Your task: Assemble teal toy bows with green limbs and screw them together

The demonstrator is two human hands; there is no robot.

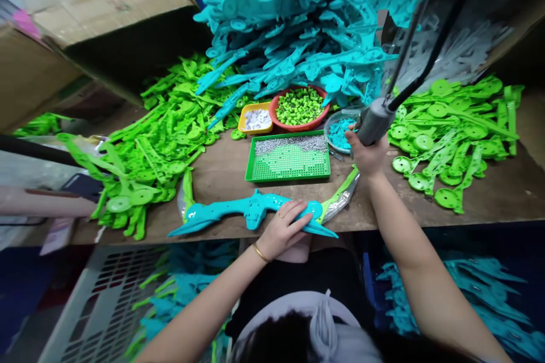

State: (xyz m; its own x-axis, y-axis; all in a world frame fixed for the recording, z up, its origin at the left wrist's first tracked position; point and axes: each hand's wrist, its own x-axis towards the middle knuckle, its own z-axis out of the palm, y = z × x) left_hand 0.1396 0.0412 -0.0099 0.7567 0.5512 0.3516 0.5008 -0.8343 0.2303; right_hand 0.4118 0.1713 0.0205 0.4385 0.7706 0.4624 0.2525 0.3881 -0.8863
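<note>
A blue toy bow point(230, 207) with green and clear curved arms lies across the table near its front edge. My left hand point(284, 231) rests on the right part of the bow, fingers spread over it. My right hand point(369, 154) is wrapped round a grey power screwdriver point(374, 122) that hangs from above, to the right of the green tray. Screws fill the far part of the green perforated tray point(293, 164) behind the bow. The screwdriver's tip is hidden.
Green parts are heaped at left point(162, 136) and right point(451, 125). A tall blue pile point(289, 28) stands behind a yellow tray point(243, 125), a red bowl point(298, 127) and a clear bowl point(344, 131). Cardboard boxes point(114, 5) stand back left; a white crate point(97, 300) is below.
</note>
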